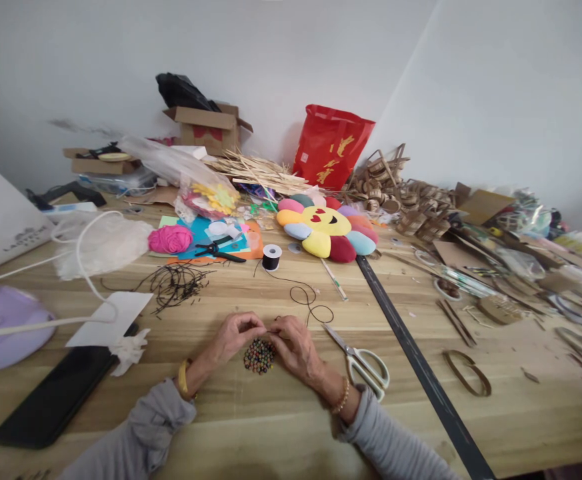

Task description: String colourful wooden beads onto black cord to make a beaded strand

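My left hand [237, 339] and my right hand [295, 347] meet over the table, thumbs and fingertips pinched together almost touching. A thin black cord [298, 288] curls from its white spool [271, 257] down to my right hand, which pinches it. Whatever lies between my left fingertips is too small to make out. Just below the fingers is a small heap of multicoloured beads [259, 357]. Scissors [363, 363] with pale handles lie to the right of my right hand, blades pointing away from me.
Cut black cords [178, 285] lie left of the spool. Pliers [217, 249] rest on coloured sheets beside pink yarn [171, 238]. A black phone [58, 397] sits at left. Behind are a flower cushion [327, 227] and a red bag [331, 145]. A dark strip [415, 357] crosses the right side.
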A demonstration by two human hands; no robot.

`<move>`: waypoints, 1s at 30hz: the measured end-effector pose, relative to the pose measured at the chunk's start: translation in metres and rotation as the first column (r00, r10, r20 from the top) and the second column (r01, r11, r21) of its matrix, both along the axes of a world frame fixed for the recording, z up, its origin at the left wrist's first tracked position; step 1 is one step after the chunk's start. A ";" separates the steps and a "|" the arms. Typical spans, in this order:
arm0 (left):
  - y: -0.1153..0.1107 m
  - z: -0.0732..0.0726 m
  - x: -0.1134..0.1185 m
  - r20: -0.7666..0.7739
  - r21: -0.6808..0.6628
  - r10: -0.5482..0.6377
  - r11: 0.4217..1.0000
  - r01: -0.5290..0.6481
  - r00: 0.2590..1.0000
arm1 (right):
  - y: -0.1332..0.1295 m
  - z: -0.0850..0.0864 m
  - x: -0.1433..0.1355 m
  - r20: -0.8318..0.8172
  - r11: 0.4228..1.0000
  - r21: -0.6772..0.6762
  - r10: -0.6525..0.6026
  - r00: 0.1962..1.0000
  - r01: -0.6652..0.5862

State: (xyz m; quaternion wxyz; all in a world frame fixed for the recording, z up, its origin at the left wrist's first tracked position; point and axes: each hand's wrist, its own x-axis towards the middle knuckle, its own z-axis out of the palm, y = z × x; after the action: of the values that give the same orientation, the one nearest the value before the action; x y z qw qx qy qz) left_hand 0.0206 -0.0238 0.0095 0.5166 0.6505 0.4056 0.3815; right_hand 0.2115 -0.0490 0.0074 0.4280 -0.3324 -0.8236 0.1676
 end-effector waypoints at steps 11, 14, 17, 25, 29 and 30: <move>-0.005 -0.001 0.004 -0.177 0.184 0.066 0.982 -0.033 0.982 | 0.002 -0.001 0.004 0.058 0.998 -0.026 -0.051 0.997 0.052; -0.006 -0.007 0.004 -0.274 0.331 0.091 0.943 0.005 0.957 | 0.002 0.001 0.004 -0.005 0.995 -0.056 -0.079 0.997 0.078; -0.008 -0.010 0.005 -0.373 0.464 0.099 0.881 0.093 0.922 | 0.002 0.001 0.005 -0.037 0.993 -0.063 -0.105 0.994 0.103; -0.016 0.000 0.008 -0.535 0.502 0.114 0.840 0.207 0.837 | 0.000 0.003 0.003 -0.036 0.994 -0.037 -0.104 0.994 0.103; -0.016 0.001 0.008 -0.568 0.510 0.124 0.829 0.230 0.813 | -0.001 0.000 0.004 -0.049 0.994 -0.047 -0.096 0.994 0.094; -0.016 0.000 0.008 -0.576 0.512 0.128 0.826 0.234 0.808 | 0.000 -0.001 0.004 -0.049 0.994 -0.050 -0.097 0.994 0.094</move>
State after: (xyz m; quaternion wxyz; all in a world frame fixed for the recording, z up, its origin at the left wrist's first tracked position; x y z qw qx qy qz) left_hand 0.0288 -0.0396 0.0100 0.1623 0.8693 0.3954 0.2481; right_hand 0.2153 -0.0494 0.0067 0.4487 -0.3769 -0.7912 0.1750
